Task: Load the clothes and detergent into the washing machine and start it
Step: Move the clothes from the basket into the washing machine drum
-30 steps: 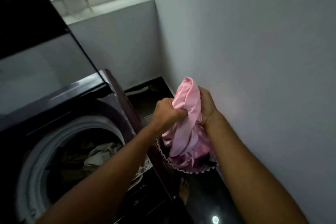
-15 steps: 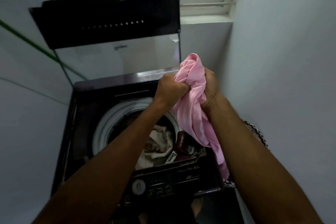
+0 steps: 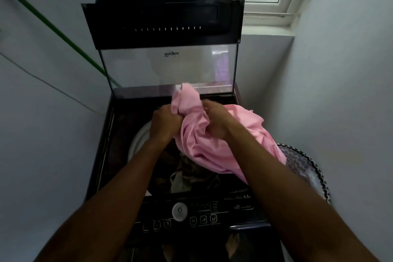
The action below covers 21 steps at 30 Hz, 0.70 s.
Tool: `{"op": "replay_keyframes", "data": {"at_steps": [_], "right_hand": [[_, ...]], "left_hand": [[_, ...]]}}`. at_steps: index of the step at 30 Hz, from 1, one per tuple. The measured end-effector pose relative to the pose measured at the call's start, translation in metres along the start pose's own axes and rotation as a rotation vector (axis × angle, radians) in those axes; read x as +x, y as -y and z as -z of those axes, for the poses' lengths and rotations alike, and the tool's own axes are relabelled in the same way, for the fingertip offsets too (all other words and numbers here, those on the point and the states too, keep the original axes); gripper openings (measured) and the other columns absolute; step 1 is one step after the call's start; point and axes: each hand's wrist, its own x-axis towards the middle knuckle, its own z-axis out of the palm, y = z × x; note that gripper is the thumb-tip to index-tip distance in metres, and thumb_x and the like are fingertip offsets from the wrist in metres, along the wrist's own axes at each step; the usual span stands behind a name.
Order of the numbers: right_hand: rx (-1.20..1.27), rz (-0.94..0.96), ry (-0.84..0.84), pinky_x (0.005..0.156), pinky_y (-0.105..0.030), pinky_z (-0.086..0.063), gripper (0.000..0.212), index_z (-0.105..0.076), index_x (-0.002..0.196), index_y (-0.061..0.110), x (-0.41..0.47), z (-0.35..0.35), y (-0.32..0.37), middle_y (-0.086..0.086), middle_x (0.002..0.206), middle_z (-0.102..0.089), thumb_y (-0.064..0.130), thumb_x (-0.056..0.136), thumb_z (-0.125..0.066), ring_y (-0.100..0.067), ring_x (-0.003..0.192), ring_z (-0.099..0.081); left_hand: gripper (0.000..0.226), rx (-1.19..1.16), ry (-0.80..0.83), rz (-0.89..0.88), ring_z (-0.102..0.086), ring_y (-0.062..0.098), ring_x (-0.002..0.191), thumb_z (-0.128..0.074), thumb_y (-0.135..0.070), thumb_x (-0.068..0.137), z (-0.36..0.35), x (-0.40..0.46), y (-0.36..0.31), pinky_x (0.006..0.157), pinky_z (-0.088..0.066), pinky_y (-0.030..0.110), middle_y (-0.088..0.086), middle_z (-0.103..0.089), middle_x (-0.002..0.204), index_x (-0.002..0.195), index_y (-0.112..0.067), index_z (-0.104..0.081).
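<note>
A dark top-loading washing machine [image 3: 102, 155] stands in front of me with its glass lid [image 3: 170, 66] raised upright. Both my hands hold a bunched pink garment [image 3: 214, 151] above the drum opening. My left hand [image 3: 164, 122] grips the cloth's left edge in a fist. My right hand [image 3: 214, 120] clutches its middle, fingers buried in the folds. Pink cloth spills over the machine's right side. Other clothes [image 3: 191, 172], dark and pale, lie inside the white-rimmed drum [image 3: 138, 140]. No detergent is in view.
The control panel [image 3: 197, 217] with a round dial and buttons runs along the near edge. A patterned laundry basket [image 3: 306, 168] sits low on the right by the wall. A green pole [image 3: 57, 32] slants along the left wall. Walls stand close on both sides; a window is behind.
Both hands carried the pink garment from the basket at the right over to the open drum and lowered it. The view swung left to face the machine squarely.
</note>
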Motion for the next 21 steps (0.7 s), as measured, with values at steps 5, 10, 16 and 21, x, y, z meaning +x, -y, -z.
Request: {"op": "replay_keyframes", "data": {"at_steps": [5,10,16,21], "right_hand": [[-0.082,-0.011,-0.158,0.072,-0.044,-0.054,0.028,-0.068,0.109,-0.005,0.023,0.025,-0.062,-0.022,0.095,-0.067,0.014,0.089,-0.062,-0.032,0.081,-0.064],[-0.434,0.006,-0.231,0.055,-0.028,-0.056,0.035,-0.069,0.105,0.016,0.03,0.044,-0.093,-0.008,0.095,-0.068,-0.008,0.087,-0.049,-0.017,0.068,-0.064],[-0.625,0.268,-0.395,0.072,-0.032,-0.05,0.017,-0.073,0.086,0.011,0.02,0.049,-0.059,-0.003,0.082,-0.069,0.008,0.073,-0.063,-0.017,0.077,-0.06],[-1.083,0.407,-0.679,0.102,-0.051,-0.039,0.038,-0.063,0.111,0.024,-0.012,0.095,-0.037,-0.004,0.126,-0.053,0.033,0.075,-0.068,-0.028,0.124,-0.042]], "left_hand": [[0.068,0.081,0.285,0.035,-0.061,0.032,0.114,-0.067,-0.031,0.074,-0.036,-0.009,0.035,0.092,-0.052,0.041,0.011,-0.061,0.128,0.136,-0.019,-0.044],[0.083,0.105,0.35,0.081,-0.059,0.023,0.119,-0.074,-0.055,0.064,-0.082,0.004,0.075,0.097,-0.051,0.043,-0.001,-0.057,0.128,0.135,-0.027,-0.04],[0.106,0.332,0.52,-0.041,0.008,0.033,0.152,-0.068,-0.036,0.086,-0.083,-0.018,0.026,0.123,-0.008,0.043,0.019,0.011,0.164,0.157,-0.012,0.007],[0.099,0.253,0.561,-0.489,0.003,0.027,0.153,-0.076,-0.035,0.083,-0.112,-0.03,-0.012,0.123,-0.001,0.034,0.009,-0.003,0.165,0.158,-0.015,-0.013]]}}
